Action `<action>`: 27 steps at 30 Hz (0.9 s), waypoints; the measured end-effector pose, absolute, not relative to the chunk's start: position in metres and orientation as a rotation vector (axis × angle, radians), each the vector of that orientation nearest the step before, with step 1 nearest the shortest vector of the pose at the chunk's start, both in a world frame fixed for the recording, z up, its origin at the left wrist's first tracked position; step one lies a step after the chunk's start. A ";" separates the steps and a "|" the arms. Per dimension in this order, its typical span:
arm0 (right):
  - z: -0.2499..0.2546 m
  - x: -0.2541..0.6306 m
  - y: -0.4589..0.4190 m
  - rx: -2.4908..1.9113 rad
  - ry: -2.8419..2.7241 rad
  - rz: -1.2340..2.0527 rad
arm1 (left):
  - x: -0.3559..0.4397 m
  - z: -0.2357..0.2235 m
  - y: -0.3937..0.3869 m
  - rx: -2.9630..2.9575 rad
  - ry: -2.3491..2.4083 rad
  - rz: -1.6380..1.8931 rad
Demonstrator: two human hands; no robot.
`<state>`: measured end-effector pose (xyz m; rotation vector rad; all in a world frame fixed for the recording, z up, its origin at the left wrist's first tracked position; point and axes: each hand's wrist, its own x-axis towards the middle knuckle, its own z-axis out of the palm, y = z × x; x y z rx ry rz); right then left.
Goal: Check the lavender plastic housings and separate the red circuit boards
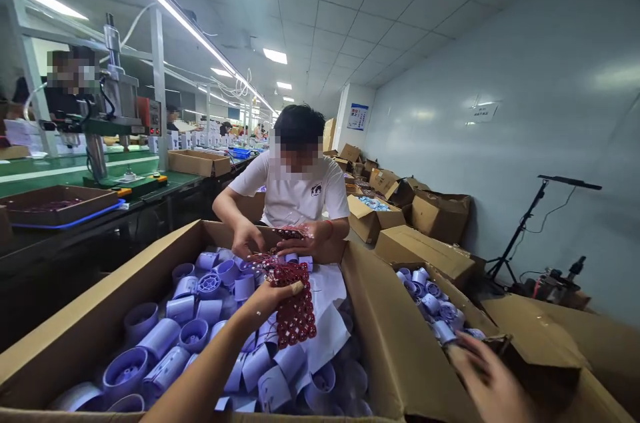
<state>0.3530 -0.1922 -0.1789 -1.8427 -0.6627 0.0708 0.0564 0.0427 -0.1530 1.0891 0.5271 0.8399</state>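
Observation:
My left hand (274,294) grips a dark red circuit-board panel (298,317) by its upper left edge, thumb on top. Thin red wires gather along the panel's upper part. Beneath it, a large cardboard box (370,316) holds many lilac plastic cups (180,308) and a white sheet (327,336). Off to the right, my right hand (483,369) is smeared by motion beside a smaller box of similar lilac cups (430,303). Whether its fingers hold anything cannot be made out.
Across the large box a co-worker (305,189) handles another red wired panel (293,233). A workbench with a press machine (107,103) runs along the left. Open cartons (425,249) line the right side, near a black tripod stand (520,229).

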 end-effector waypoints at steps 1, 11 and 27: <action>-0.174 0.333 -0.166 -1.770 -0.764 0.197 | 0.055 -0.152 0.043 1.097 0.532 0.853; -0.155 0.177 0.024 -1.192 -1.405 0.961 | 0.053 -0.162 0.054 0.932 0.594 1.000; -0.183 0.178 0.022 -0.981 -1.110 1.285 | 0.059 -0.161 0.049 0.929 0.727 0.990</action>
